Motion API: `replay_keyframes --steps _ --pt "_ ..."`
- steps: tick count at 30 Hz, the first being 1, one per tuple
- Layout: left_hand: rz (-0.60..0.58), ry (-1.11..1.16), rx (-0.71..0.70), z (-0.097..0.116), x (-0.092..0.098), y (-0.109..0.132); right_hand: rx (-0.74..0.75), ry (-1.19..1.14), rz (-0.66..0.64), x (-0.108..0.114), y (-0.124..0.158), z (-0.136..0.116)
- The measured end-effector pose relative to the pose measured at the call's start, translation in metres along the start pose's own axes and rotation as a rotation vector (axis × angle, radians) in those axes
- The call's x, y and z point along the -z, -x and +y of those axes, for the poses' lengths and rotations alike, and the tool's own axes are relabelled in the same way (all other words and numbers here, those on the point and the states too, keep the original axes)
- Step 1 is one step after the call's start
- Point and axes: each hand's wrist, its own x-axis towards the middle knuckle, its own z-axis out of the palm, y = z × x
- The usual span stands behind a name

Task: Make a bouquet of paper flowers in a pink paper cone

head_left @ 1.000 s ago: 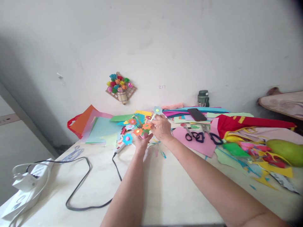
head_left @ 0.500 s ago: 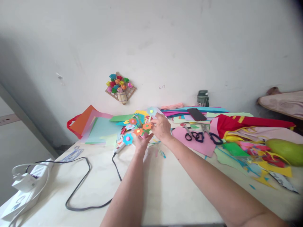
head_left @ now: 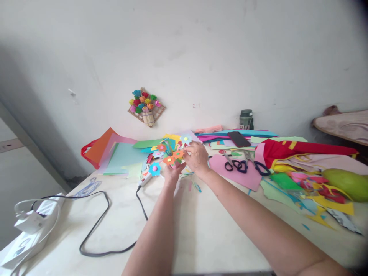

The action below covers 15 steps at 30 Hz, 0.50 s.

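My left hand [head_left: 174, 173] is closed around the lower part of a bunch of paper flowers [head_left: 155, 168], with blue, orange and pale petals around round centres. The stems are mostly hidden behind the petals and fingers. My right hand [head_left: 198, 156] pinches the edge of an orange paper flower [head_left: 178, 154] at the right of the bunch. Close to that hand stands a pale blue flower [head_left: 185, 139] with a yellow centre. Just left of my left hand lies a white device [head_left: 145, 179] on a black cord, its front covered by the flowers.
Scissors [head_left: 241, 165] lie on pink paper [head_left: 221, 172] to the right, near a phone [head_left: 239, 139] and a green bottle [head_left: 246, 119]. Paper scraps [head_left: 319, 195] and a green fruit [head_left: 346, 184] are far right. A black cord [head_left: 94, 226] loops from a power strip [head_left: 31, 234].
The orange flower in my right hand has tilted slightly, and the pale blue flower has shifted a little to the right. My left hand keeps its hold on the bunch.
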Motion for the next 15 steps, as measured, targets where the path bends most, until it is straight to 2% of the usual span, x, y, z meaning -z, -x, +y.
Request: replay_keyframes --steps 8,11,15 --pt "-0.057 0.008 0.0 0.005 0.0 0.003 -0.077 -0.278 0.088 -0.008 -0.003 0.009" --pt "-0.06 0.031 -0.014 0.005 0.0 0.004 -0.068 -0.293 0.083 -0.005 -0.004 0.011" --pt "-0.094 0.064 -0.02 0.006 0.001 0.006 0.0 -0.313 0.137 0.003 -0.003 0.014"
